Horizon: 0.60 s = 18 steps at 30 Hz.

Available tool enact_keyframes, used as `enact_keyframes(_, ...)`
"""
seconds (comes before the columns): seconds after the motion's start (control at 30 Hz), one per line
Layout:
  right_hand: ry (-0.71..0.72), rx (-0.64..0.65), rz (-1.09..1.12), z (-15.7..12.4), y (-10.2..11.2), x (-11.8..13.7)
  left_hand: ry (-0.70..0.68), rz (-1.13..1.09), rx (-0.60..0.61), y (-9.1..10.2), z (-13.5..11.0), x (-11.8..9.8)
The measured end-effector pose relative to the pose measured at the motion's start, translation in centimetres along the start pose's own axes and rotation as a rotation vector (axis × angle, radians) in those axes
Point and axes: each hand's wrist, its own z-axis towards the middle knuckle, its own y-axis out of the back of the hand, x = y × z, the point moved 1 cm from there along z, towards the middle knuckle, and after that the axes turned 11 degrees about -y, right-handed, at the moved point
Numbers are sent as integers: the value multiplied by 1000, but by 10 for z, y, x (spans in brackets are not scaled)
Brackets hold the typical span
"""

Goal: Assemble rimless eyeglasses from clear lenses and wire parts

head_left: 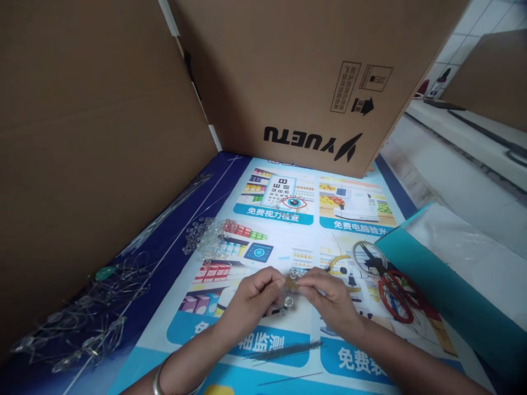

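My left hand (257, 296) and my right hand (331, 300) meet near the middle of the printed sheet. Between their fingertips is a small string of clear beads (289, 302) on thin wire. The left thumb and forefinger pinch one side of it. The right thumb and forefinger are closed on the other side, by an upper bead. Below my hands lies a bundle of thin dark wires (286, 350), and a few loose strands (290, 378) rest nearer to me. A pile of clear beads (209, 238) sits beyond my left hand.
Cardboard panels (263, 66) stand at the left and back. Looped wire pieces with beads (86, 323) lie at the left, below long straight wires (164, 214). To the right are red-handled scissors (398, 293), a pale ring (354, 253), a yellow-handled tool (337, 260) and a teal-sided box (436, 285).
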Motion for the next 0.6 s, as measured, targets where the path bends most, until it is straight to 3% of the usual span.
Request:
enact_keyframes(0.37, -112, -10, -56, -3, -2, 4, 2, 89, 0, -2, -1, 1)
enact_keyframes(0.6, -209, 13, 81, -6, -6, 5, -73, 261, 11, -6, -3, -3)
